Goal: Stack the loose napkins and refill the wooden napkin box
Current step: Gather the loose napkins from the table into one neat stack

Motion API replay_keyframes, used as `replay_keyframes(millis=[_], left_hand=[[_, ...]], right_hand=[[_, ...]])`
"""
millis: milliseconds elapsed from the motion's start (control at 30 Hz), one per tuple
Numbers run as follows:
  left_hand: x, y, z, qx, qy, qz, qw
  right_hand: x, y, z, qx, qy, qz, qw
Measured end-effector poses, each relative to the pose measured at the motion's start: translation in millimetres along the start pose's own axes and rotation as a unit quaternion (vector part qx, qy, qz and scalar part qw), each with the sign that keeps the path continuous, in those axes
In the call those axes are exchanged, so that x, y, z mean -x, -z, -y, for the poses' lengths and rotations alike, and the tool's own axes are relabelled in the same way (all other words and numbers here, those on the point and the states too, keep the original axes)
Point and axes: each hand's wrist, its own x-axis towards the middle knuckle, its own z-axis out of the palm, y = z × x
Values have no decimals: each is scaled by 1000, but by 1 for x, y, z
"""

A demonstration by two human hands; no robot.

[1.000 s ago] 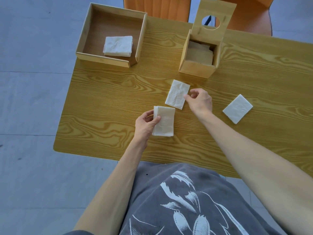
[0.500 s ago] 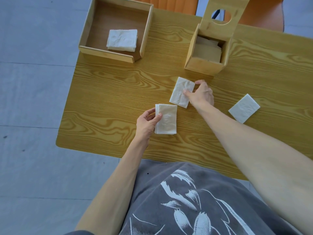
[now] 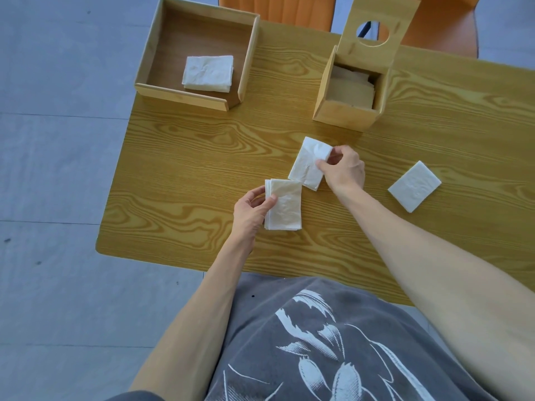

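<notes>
Small stack of white folded napkins [image 3: 283, 208] on yellow wood-grain table [image 3: 188, 175], L hand [image 3: 252, 211] pinching its left edge, R hand [image 3: 344, 169] gripping single white napkin [image 3: 308, 163] just beyond stack, open-lid wooden napkin box [image 3: 351, 91] behind w/ napkins inside, another loose white napkin [image 3: 414, 186] far right.

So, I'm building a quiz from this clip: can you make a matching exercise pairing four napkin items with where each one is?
Things:
1. napkin stack
2. loose napkin
3. single napkin
4. folded napkins

Places:
A. inside the open wooden tray
B. alone on the table, off to the right
C. pinched by the right hand
D. held at its edge by the left hand

Pairs: 1-D, 2-C, 3-B, 4-A
</notes>
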Motion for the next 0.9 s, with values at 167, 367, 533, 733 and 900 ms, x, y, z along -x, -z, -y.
replay_keyframes(millis=[167,367,533,733,900], left_hand=[[1,-3,-1,-9,-2,0,1000],[4,-5,-2,-21,-4,0,1000],[4,-7,1,-16,-6,14,1000],[4,-14,7,-19,2,28,999],[6,-18,8,-16,14,38,999]], right_hand=[[12,16,-9,-89,42,-7,995],[31,30,-20,-176,82,-58,979],[43,41,-25,-220,84,-75,969],[64,20,-40,-247,31,45,967],[77,2,-49,-264,-19,101,959]])
